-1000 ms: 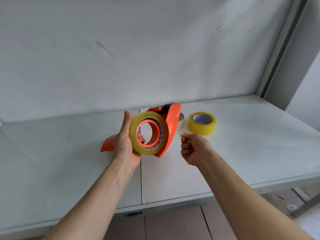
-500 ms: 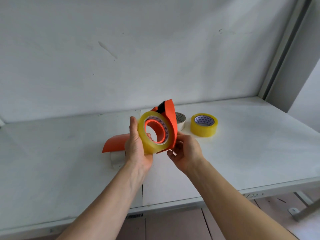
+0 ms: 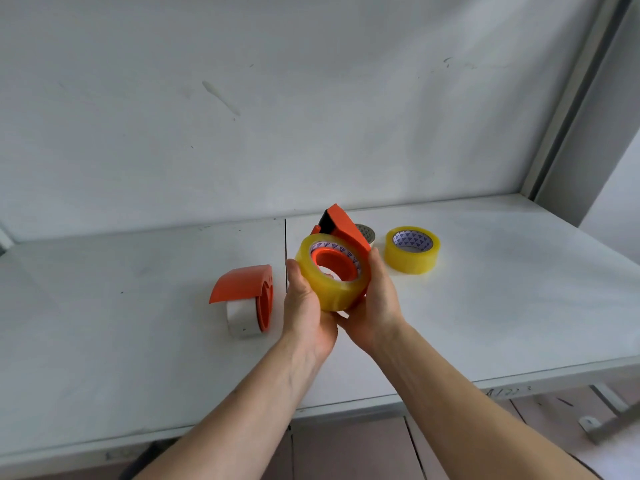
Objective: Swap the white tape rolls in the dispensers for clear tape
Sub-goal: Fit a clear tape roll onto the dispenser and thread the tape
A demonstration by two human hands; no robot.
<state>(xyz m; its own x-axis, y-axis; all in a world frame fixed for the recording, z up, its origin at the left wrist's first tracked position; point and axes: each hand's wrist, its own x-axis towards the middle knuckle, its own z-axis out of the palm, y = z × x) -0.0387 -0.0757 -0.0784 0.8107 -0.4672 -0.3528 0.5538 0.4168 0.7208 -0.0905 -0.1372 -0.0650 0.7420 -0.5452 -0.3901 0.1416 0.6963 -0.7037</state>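
The left hand point(image 3: 306, 306) curls its fingers around the near left side of the clear tape roll point(image 3: 332, 273), thumb pressed against the yellowish outer band. The right hand point(image 3: 375, 306) cups the same assembly from the right and below, palm and fingers closed against the roll and the orange shell behind it. A second ago this right hand hung apart as a loose fist; half a second ago it had only just reached the lower edge. Now both hands clasp the load together, held in the air above the white table point(image 3: 485, 306).

The roll sits on the orange hub of the held dispenser point(image 3: 343, 226), whose black-tipped end points up and away. The dispenser sits more upright than a second earlier.

To the left, a second orange dispenser point(image 3: 249, 289) rests on the table with a white tape roll point(image 3: 240, 318) still in it. Behind the held dispenser, a loose roll point(image 3: 367, 232) lies partly hidden. Just to its right stands a spare clear roll point(image 3: 412, 251), apart from both hands.
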